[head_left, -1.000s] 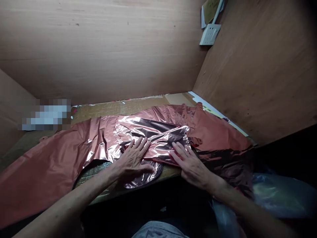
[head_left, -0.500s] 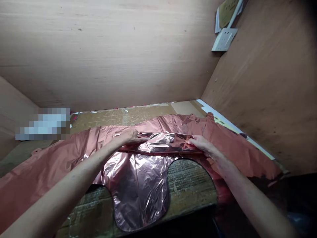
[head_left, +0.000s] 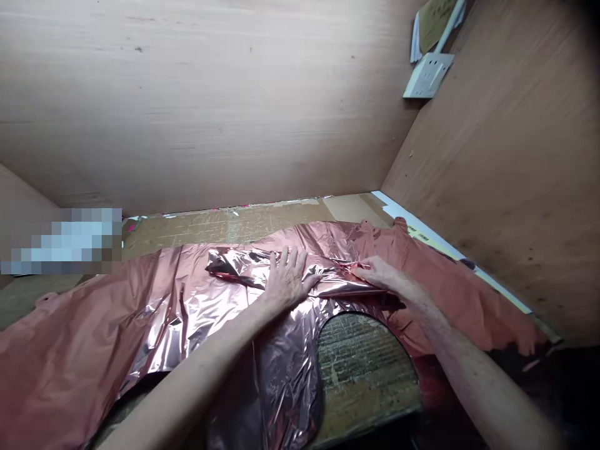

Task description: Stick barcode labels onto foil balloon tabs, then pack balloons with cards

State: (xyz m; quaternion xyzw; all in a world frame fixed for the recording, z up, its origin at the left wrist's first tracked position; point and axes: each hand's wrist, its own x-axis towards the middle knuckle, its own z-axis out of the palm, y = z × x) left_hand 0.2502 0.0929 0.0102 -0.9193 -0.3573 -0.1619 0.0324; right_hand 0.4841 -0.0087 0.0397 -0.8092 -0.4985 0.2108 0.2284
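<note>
The foil sheet point(head_left: 154, 312) covers most of the counter point(head_left: 365, 350); its left end is cut off. 2 hands: the left hand point(head_left: 288, 281) lies flat, released, on the fold; the right hand point(head_left: 379, 275) pinches the fold's edge.

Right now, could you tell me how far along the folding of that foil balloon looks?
One fold lies across the rose-gold foil balloon. The left hand presses it flat; the right hand pinches its right end. Both long side sections and the near lobe are spread unfolded on the cardboard-covered table.
</note>
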